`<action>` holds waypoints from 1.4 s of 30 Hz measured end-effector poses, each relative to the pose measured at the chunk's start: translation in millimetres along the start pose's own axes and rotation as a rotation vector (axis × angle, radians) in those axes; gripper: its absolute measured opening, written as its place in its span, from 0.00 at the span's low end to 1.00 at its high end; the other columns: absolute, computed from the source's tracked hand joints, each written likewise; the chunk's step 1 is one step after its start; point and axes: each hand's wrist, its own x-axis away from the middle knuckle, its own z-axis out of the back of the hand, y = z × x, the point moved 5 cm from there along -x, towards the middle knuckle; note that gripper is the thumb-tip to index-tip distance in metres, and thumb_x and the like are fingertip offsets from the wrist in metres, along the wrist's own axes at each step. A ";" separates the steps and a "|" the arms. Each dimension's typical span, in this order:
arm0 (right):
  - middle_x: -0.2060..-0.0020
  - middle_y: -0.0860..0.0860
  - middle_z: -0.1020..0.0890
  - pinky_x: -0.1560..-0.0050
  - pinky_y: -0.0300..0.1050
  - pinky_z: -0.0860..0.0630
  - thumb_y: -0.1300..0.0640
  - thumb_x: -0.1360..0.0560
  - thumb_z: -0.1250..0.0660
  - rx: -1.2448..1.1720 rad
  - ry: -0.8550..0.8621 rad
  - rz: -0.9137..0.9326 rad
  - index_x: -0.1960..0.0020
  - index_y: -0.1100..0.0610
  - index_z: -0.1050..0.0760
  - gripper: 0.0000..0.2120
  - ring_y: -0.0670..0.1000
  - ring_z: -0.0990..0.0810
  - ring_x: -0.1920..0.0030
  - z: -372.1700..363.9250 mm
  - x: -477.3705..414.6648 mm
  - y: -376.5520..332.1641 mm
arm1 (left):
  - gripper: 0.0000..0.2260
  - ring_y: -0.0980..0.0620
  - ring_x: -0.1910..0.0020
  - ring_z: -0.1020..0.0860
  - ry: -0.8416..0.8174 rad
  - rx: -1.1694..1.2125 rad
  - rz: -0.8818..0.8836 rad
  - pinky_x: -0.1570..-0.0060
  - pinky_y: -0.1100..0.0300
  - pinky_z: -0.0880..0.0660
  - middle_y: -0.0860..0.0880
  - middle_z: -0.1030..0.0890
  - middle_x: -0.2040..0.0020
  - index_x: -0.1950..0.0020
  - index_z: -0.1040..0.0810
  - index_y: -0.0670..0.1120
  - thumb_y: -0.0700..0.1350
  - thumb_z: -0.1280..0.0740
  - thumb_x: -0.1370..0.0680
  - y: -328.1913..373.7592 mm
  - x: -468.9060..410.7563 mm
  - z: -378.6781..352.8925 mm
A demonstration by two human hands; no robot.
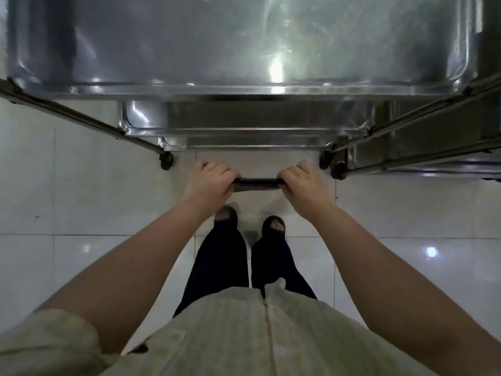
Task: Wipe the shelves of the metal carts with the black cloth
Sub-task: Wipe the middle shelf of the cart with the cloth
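I look straight down on a steel cart whose top shelf fills the upper part of the head view. Two lower shelves show under its near edge. In front of the cart, my left hand and my right hand each grip one end of the black cloth, which is stretched tight into a narrow band between them. The cloth hangs in the air above the floor, short of the cart's near edge and not touching it.
A second metal cart stands at the right, close beside the first. Black caster wheels sit at the cart corners. The floor is glossy white tile. My feet stand just behind the hands.
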 end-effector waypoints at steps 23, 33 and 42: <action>0.27 0.64 0.35 0.28 0.48 0.50 0.52 0.15 0.47 0.210 0.089 -0.422 0.26 0.65 0.37 0.23 0.61 0.39 0.26 -13.9 -155.2 169.8 | 0.23 0.42 0.28 0.33 0.215 -0.037 0.183 0.30 0.53 0.39 0.43 0.29 0.28 0.27 0.29 0.47 0.58 0.40 0.18 -76.4 -229.8 -75.8; 0.57 0.54 0.18 0.50 0.46 0.34 0.59 0.31 0.35 -0.031 0.618 -0.316 0.52 0.58 0.20 0.09 0.58 0.26 0.52 -139.9 -154.7 242.0 | 0.07 0.41 0.51 0.20 0.339 0.097 -0.138 0.49 0.49 0.29 0.47 0.18 0.51 0.50 0.17 0.49 0.45 0.29 0.28 -64.8 -267.3 -184.9; 0.23 0.52 0.39 0.25 0.60 0.47 0.41 0.20 0.46 -0.001 0.319 -0.423 0.23 0.47 0.38 0.27 0.63 0.44 0.23 -168.3 -235.6 210.4 | 0.19 0.42 0.29 0.33 0.386 0.101 0.205 0.32 0.48 0.35 0.46 0.28 0.28 0.28 0.29 0.52 0.50 0.39 0.19 -147.2 -306.9 -178.9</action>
